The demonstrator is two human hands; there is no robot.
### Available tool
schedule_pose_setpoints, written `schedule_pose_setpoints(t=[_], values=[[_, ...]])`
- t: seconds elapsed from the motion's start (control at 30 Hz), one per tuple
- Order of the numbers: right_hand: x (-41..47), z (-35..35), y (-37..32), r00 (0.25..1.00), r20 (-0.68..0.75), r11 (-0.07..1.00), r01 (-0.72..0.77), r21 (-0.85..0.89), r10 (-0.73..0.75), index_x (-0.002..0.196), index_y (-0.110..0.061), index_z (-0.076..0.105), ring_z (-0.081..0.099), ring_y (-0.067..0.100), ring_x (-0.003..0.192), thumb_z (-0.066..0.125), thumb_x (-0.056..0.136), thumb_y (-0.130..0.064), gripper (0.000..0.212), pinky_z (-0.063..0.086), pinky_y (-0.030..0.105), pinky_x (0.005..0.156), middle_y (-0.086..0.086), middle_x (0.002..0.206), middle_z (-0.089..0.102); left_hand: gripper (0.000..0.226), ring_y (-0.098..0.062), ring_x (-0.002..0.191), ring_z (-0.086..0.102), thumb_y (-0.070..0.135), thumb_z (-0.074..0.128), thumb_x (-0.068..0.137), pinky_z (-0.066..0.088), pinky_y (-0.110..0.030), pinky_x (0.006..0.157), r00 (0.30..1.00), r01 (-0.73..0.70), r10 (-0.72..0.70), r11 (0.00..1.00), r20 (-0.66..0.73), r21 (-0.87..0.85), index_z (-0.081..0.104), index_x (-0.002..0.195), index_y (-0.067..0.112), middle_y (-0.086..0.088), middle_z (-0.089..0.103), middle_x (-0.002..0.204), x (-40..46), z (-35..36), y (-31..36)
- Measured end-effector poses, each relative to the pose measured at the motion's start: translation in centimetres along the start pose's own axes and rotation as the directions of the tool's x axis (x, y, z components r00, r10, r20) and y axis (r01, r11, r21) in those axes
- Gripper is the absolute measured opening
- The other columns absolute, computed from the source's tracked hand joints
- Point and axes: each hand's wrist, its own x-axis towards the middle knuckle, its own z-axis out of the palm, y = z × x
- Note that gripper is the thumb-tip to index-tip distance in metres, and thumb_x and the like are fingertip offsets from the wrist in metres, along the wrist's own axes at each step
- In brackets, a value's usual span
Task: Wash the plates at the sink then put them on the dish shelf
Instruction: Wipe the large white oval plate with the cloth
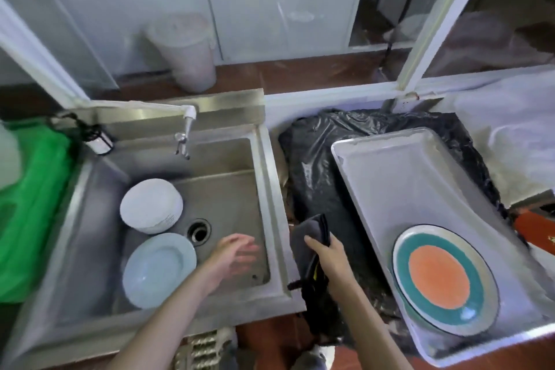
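A pale blue plate point(159, 269) leans in the steel sink point(270, 189) at the front left, and an upturned white bowl point(151, 204) sits behind it. A plate with an orange centre and teal ring point(444, 279) lies in the white tray point(390, 165) on the right. My left hand point(237, 252) hovers over the sink floor near the drain point(198, 230), fingers loose and blurred, holding nothing. My right hand point(326, 252) grips a dark grey cloth point(309, 231) just right of the sink's rim.
The faucet point(184, 135) hangs over the back of the sink. A black plastic sheet point(315, 165) covers the surface under the tray. A green bag point(33, 204) sits to the left, and a white bucket point(186, 51) stands beyond the glass.
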Motion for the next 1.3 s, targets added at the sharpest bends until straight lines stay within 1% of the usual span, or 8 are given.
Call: schedule_pose_setpoints(t=[0.13,0.3,0.5,0.77,0.9,1.0,1.17,1.3], values=[[-0.1,7.6,1.1,0.998,0.046,0.997,-0.042,-0.063,0.045,0.128,-0.015,0.067,0.069,0.022,0.107,0.070,0.099,-0.015,0.029,0.057,0.038,0.089,0.004,0.116,0.074,0.018,-0.006,0.065,0.072,0.016,0.055,0.106,0.053,-0.023,0.060,0.992,0.013,-0.017,0.999,-0.124,-0.031,0.073,0.101,0.015,-0.006,0.078,0.104,0.4,-8.1,-2.6],[-0.3,16.3,3.2,0.989,0.044,0.989,-0.135,-0.067,0.138,0.125,-0.008,0.070,0.072,0.031,0.104,0.071,0.098,-0.017,0.028,0.056,0.053,0.100,0.012,0.110,0.077,0.022,-0.031,0.111,0.072,0.030,0.060,0.103,0.054,-0.050,0.103,0.987,0.109,-0.124,0.985,-0.104,-0.136,0.073,0.116,0.017,-0.002,0.080,0.109,1.2,-17.5,-6.3],[1.1,23.7,6.1,0.965,0.065,0.965,-0.249,-0.080,0.254,0.113,-0.008,0.073,0.070,0.032,0.090,0.073,0.097,-0.024,0.022,0.056,0.043,0.078,0.013,0.094,0.074,0.023,-0.028,0.103,0.075,0.030,0.060,0.103,0.061,-0.039,0.086,0.967,0.163,-0.202,0.958,-0.153,-0.236,0.072,0.116,0.014,-0.004,0.080,0.106,4.2,-25.4,-10.7],[7.2,30.4,11.5,0.892,0.045,0.893,-0.451,0.012,0.450,0.109,-0.008,0.068,0.069,0.041,0.106,0.076,0.093,-0.016,0.019,0.053,0.059,0.102,0.019,0.108,0.074,0.017,-0.022,0.095,0.073,0.035,0.062,0.100,0.055,-0.035,0.078,0.929,0.242,-0.293,0.943,-0.225,-0.228,0.072,0.108,0.024,-0.002,0.073,0.116,12.7,-32.7,-16.3],[10.6,32.9,14.5,0.875,0.041,0.876,-0.481,-0.032,0.482,0.109,-0.006,0.065,0.069,0.040,0.102,0.083,0.084,-0.006,0.030,0.057,0.053,0.090,0.021,0.109,0.073,0.016,-0.022,0.095,0.068,0.021,0.055,0.104,0.051,-0.029,0.074,0.924,0.200,-0.212,0.977,-0.318,-0.072,0.071,0.104,0.020,0.000,0.067,0.112,17.3,-35.0,-17.3],[12.9,34.4,17.1,0.855,0.045,0.856,-0.513,-0.067,0.516,0.107,-0.001,0.065,0.069,0.041,0.101,0.083,0.084,-0.004,0.029,0.057,0.053,0.090,0.023,0.109,0.073,0.016,-0.037,0.102,0.068,0.007,0.057,0.101,0.044,-0.026,0.064,0.918,0.119,-0.041,0.977,-0.394,0.176,0.071,0.100,0.015,-0.007,0.069,0.106,20.7,-36.3,-17.5],[16.5,35.9,20.8,0.841,0.019,0.841,-0.540,-0.035,0.541,0.104,-0.005,0.066,0.070,0.038,0.097,0.080,0.087,-0.003,0.022,0.057,0.054,0.091,0.021,0.102,0.073,0.017,-0.029,0.115,0.058,0.008,0.062,0.094,0.044,-0.032,0.100,0.894,0.046,0.204,0.844,-0.398,0.535,0.073,0.107,0.012,-0.009,0.058,0.123,24.6,-38.0,-18.3],[18.5,36.8,23.3,0.858,-0.019,0.856,-0.514,-0.054,0.514,0.097,-0.010,0.064,0.067,0.030,0.087,0.079,0.089,-0.003,0.019,0.055,0.043,0.074,0.015,0.095,0.070,0.015,-0.027,0.113,0.056,0.014,0.059,0.095,0.043,-0.030,0.095,0.936,0.141,0.108,0.755,-0.334,0.641,0.068,0.106,0.009,-0.009,0.057,0.122,26.3,-38.1,-19.0]])
